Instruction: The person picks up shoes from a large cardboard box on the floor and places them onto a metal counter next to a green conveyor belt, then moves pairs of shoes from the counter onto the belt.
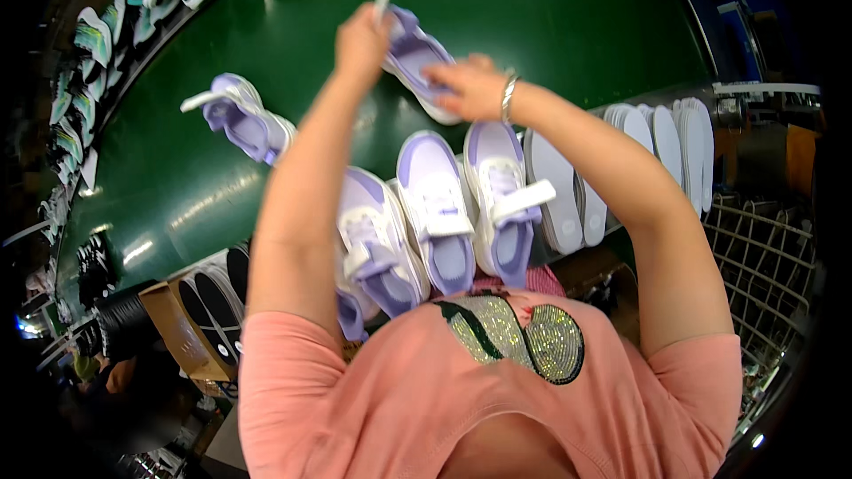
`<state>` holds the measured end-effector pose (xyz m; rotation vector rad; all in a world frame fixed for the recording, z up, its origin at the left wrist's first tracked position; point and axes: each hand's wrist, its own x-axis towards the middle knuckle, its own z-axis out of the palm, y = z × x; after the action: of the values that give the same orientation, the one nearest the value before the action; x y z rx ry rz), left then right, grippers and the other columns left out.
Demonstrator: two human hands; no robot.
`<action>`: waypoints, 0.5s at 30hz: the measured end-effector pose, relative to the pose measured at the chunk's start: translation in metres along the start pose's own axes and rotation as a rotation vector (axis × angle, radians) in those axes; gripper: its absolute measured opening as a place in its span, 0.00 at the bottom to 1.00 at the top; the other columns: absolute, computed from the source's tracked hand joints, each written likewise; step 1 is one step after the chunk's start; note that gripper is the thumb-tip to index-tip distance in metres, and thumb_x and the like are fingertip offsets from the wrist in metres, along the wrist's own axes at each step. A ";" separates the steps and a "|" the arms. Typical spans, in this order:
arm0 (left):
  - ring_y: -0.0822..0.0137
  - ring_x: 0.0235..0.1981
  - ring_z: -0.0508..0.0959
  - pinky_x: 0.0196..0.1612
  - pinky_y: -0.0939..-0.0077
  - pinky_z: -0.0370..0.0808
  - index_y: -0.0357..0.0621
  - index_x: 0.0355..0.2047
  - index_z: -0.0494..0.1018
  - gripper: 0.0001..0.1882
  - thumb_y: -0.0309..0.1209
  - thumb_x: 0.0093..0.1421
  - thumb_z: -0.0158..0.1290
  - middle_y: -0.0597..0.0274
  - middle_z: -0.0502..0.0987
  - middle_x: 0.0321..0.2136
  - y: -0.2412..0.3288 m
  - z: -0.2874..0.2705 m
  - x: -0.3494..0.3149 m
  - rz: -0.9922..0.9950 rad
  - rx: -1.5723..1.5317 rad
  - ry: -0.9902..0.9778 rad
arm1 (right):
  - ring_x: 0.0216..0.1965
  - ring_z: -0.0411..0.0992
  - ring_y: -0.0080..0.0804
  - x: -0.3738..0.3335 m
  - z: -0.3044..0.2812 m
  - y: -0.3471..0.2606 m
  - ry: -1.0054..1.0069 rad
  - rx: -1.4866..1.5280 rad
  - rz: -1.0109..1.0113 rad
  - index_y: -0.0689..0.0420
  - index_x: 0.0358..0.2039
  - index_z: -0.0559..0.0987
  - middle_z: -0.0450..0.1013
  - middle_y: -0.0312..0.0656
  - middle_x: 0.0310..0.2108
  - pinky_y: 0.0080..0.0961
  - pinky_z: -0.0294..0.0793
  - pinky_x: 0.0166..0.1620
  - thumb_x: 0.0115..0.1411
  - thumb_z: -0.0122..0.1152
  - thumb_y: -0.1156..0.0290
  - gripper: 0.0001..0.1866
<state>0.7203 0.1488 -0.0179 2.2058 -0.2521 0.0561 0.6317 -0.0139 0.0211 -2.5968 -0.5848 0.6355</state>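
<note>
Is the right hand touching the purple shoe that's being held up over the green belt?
Touching. The head view shows the right hand lying across the side of the raised purple shoe, fingers wrapped on it, while the left hand holds its strap end.

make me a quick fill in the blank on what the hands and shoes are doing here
1. Both hands hold up one ____ shoe over the belt.
2. The belt is ____ in colour.
3. The right hand wears a ____ at the wrist.
4. The left hand pinches the shoe's white ____.

Missing words: purple; green; bracelet; strap
</note>
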 end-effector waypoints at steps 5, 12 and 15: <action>0.60 0.33 0.73 0.36 0.74 0.68 0.44 0.35 0.70 0.13 0.35 0.50 0.49 0.56 0.74 0.30 -0.055 -0.107 0.005 0.001 0.117 -0.047 | 0.37 0.68 0.27 -0.087 -0.033 -0.021 0.386 0.682 0.060 0.61 0.40 0.69 0.70 0.43 0.35 0.22 0.66 0.41 0.52 0.50 0.66 0.17; 0.62 0.38 0.69 0.42 0.73 0.65 0.41 0.40 0.67 0.20 0.34 0.47 0.54 0.53 0.69 0.37 0.059 -0.114 -0.095 0.100 0.099 -0.330 | 0.40 0.65 0.32 -0.198 0.038 -0.015 0.021 0.968 0.358 0.62 0.49 0.61 0.62 0.47 0.45 0.25 0.66 0.42 0.46 0.58 0.64 0.30; 0.61 0.39 0.68 0.43 0.71 0.64 0.39 0.40 0.66 0.24 0.35 0.43 0.57 0.53 0.68 0.38 0.062 -0.092 -0.160 0.301 0.167 -0.876 | 0.46 0.61 0.37 -0.195 0.065 -0.014 0.117 0.873 0.129 0.61 0.50 0.59 0.61 0.48 0.46 0.29 0.61 0.47 0.44 0.59 0.63 0.34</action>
<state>0.5563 0.2113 0.0654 2.2104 -1.0884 -0.7584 0.4369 -0.0776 0.0411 -1.8296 -0.0556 0.5952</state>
